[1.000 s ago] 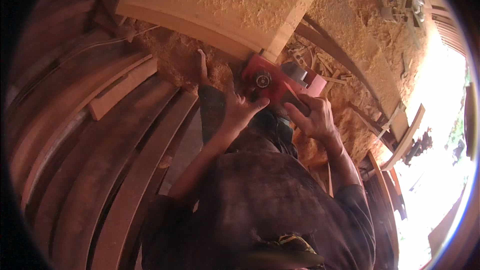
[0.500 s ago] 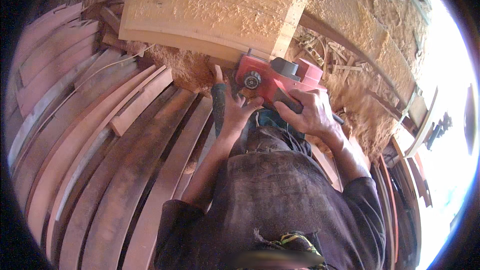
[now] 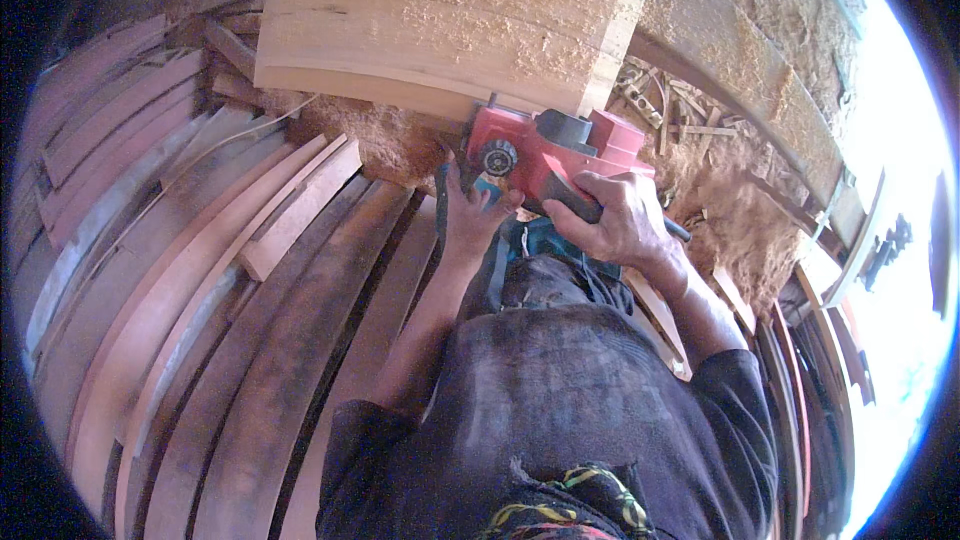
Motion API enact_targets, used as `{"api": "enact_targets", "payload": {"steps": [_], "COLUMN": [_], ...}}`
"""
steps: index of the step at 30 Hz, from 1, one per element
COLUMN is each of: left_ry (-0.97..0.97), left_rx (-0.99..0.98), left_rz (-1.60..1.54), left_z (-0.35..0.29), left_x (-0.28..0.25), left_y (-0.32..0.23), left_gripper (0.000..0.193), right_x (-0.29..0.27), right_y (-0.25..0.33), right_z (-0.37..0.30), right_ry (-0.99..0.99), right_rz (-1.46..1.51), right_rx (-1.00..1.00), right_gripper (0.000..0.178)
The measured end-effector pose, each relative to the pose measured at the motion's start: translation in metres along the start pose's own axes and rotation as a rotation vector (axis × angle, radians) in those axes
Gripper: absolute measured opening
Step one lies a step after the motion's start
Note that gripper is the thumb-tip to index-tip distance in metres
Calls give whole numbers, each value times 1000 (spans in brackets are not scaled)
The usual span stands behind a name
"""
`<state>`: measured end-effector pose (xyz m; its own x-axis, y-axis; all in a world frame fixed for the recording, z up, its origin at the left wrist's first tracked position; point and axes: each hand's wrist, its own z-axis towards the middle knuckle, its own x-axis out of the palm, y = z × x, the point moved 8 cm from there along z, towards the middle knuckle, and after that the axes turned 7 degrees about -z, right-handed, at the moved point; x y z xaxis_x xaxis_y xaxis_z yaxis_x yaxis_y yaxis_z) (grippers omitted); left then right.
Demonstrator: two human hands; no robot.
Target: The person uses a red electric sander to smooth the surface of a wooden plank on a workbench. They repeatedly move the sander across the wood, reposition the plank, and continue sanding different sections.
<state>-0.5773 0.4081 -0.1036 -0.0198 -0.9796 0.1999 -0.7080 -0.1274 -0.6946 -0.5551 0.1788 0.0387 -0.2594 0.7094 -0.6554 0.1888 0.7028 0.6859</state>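
A red and black electric planer (image 3: 545, 165) lies on its side against the near edge of a wide, pale board (image 3: 420, 40). My right hand (image 3: 620, 220) is closed around its black rear handle. Below the planer's left end is my left hand (image 3: 472, 225), thumb and fingers spread apart. Its thumb is up against the planer's lower edge, and its fingertips are near the front end by the round black knob (image 3: 498, 158). Whether the left fingers bear any weight cannot be made out. Wood shavings (image 3: 490, 15) are scattered over the board's top.
Long curved planks (image 3: 270, 360) lie side by side at the left, with shorter boards (image 3: 120, 130) stacked behind them. Sawdust and offcuts (image 3: 690, 120) cover the ground right of the board. A long beam (image 3: 740, 80) runs slantwise there. Upright strips (image 3: 800, 370) stand at the right.
The view has shifted slightly, so the board and planks appear farther right. My left fingers have drawn in a little closer to the planer. My right hand keeps its grip on the handle.
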Motion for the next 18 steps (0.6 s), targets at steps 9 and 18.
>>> {"api": "enact_targets", "payload": {"steps": [9, 18], "left_ry": [-13, -4], "left_rx": [-9, 1], "left_rz": [-5, -34], "left_z": [11, 29], "left_x": [-27, -57], "left_y": [-24, -40], "left_gripper": [148, 149], "right_x": [15, 34], "right_y": [24, 46], "right_z": [23, 46], "right_ry": [-9, 9], "right_rz": [-10, -47], "right_rx": [-20, 2], "right_gripper": [44, 44]}}
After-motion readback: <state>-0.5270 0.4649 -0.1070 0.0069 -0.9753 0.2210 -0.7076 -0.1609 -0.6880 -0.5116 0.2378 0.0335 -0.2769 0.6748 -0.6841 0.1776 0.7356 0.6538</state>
